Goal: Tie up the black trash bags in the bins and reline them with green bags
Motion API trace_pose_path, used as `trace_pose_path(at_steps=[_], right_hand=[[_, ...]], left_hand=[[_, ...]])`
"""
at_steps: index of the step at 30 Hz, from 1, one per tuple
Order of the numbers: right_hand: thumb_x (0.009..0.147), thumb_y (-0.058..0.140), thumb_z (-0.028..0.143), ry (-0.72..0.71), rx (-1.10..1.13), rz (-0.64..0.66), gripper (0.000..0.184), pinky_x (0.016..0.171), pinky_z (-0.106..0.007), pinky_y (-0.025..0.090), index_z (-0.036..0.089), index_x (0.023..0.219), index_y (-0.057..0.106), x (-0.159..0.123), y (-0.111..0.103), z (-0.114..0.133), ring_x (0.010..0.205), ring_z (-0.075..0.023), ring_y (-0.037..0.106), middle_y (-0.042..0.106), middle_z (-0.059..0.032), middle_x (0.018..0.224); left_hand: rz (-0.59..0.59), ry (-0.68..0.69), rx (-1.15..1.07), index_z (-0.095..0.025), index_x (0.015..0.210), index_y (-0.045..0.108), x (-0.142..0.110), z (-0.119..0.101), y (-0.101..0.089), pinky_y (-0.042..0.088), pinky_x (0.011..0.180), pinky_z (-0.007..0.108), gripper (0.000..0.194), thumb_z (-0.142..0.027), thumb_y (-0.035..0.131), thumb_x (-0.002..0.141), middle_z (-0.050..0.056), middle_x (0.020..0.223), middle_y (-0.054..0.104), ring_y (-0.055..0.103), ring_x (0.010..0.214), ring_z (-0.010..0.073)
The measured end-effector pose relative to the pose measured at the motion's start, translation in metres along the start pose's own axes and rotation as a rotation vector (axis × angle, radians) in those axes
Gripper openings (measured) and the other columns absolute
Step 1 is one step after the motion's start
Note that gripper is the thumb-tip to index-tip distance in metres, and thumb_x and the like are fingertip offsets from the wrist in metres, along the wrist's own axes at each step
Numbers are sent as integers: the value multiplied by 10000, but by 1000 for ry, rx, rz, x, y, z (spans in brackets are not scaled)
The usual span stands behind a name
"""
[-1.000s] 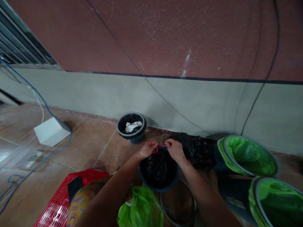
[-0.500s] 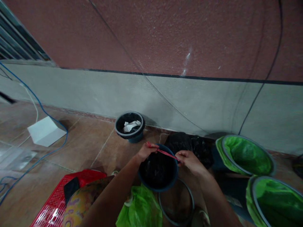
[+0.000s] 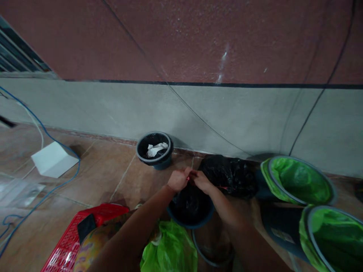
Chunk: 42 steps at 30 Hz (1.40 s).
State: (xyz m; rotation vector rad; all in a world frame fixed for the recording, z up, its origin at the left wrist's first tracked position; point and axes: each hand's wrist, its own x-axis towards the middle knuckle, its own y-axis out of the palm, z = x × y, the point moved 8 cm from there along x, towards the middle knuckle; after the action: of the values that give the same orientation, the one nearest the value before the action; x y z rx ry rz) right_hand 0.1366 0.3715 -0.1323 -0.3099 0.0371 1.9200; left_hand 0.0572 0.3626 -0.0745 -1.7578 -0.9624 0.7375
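Note:
My left hand (image 3: 178, 180) and my right hand (image 3: 202, 180) meet over the far rim of a dark blue bin (image 3: 190, 226). The fingers of both are closed in a pinch on a red drawstring (image 3: 188, 178), most of it hidden between them. A black garbage bag (image 3: 187, 204) fills the bin beneath my hands. Close below the bin lies a crumpled green plastic bag (image 3: 170, 247). A grey bin ring (image 3: 211, 263) rests on the floor beside that bag, partly hidden by my right forearm.
Black tied bags (image 3: 231, 173) lie against the wall. Two bins with green liners (image 3: 302, 181) stand at the right. A smaller bin (image 3: 154, 162) holds white waste. At the left are a red plastic basket (image 3: 64, 240) with a dark phone-like object, a blue cable (image 3: 45, 198) and a white folded sheet (image 3: 55, 160).
My hands have come together from either side of the bin's rim. The red drawstring, stretched between them before, is now bunched at my fingers. The view has shifted slightly.

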Motion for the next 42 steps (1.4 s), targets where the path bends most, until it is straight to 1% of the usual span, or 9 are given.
trace_pose_path(at_steps=[8, 12, 18, 22, 26, 31, 35, 38, 42], right_hand=[[714, 569, 339, 87, 126, 6, 243, 598, -252, 427, 141, 820, 662, 4, -9, -17, 588, -113, 531, 647, -16, 703], [777, 483, 265, 29, -214, -24, 197, 647, -255, 422, 163, 790, 651, 5, -17, -7, 639, -126, 559, 654, -18, 718], [829, 434, 203, 43, -739, -168, 238, 771, -260, 409, 179, 880, 666, -11, -36, -6, 848, -166, 608, 696, -68, 905], [852, 417, 201, 120, -847, -196, 254, 818, -256, 406, 181, 899, 666, -21, -34, -19, 892, -166, 618, 699, -77, 927], [849, 390, 163, 128, -726, -243, 287, 884, -268, 408, 163, 994, 638, -27, -30, -25, 958, -165, 616, 684, -89, 1002], [723, 557, 200, 25, -489, -161, 697, 1025, -337, 350, 169, 1386, 345, -44, -6, -20, 1224, -198, 476, 477, -126, 1363], [586, 744, 365, 156, -669, -71, 1081, 995, -474, 349, 211, 1473, 146, -63, 24, -33, 1289, -333, 386, 400, -174, 1411], [690, 651, 215, 270, -843, -15, 825, 930, -464, 390, 208, 1433, 291, -73, 39, -49, 1175, -331, 507, 544, -174, 1273], [793, 441, 89, 232, -869, -22, 432, 935, -346, 399, 148, 1199, 575, -72, 36, -47, 1098, -244, 580, 644, -143, 1135]], left_hand=[[-45, -207, 77, -189, 1109, 575, -1, 28, 14, 456, 765, 261, 333, -386, 372, 931, 73, 1045, 652, 625, 912, 182], [41, -223, 108, -182, 942, 651, -8, 30, 16, 430, 718, 262, 433, -465, 323, 936, 89, 935, 679, 632, 865, 194], [44, -309, 57, -185, 863, 659, -41, 44, 22, 400, 698, 261, 412, -446, 349, 931, 88, 864, 690, 631, 825, 190], [35, -344, -25, -194, 805, 635, -61, 47, 31, 385, 706, 239, 347, -401, 383, 927, 57, 870, 688, 620, 837, 166], [26, -429, -149, -206, 804, 620, -75, 49, 37, 390, 705, 225, 320, -399, 394, 922, 26, 846, 678, 611, 810, 145], [-128, -504, -215, -218, 1079, 576, -90, 53, 28, 425, 839, 265, 267, -361, 460, 885, 43, 1045, 646, 588, 978, 174], [-241, -652, -91, -149, 1239, 481, -103, 59, 23, 360, 1005, 338, 443, -217, 519, 803, 124, 1234, 548, 490, 1176, 239], [-139, -806, -141, -97, 1352, 346, -114, 67, 40, 368, 1006, 346, 604, -159, 513, 775, 185, 1320, 487, 477, 1225, 257], [73, -910, -334, -86, 1326, 354, -126, 74, 69, 450, 881, 309, 489, -148, 408, 843, 182, 1193, 607, 585, 1122, 238]])
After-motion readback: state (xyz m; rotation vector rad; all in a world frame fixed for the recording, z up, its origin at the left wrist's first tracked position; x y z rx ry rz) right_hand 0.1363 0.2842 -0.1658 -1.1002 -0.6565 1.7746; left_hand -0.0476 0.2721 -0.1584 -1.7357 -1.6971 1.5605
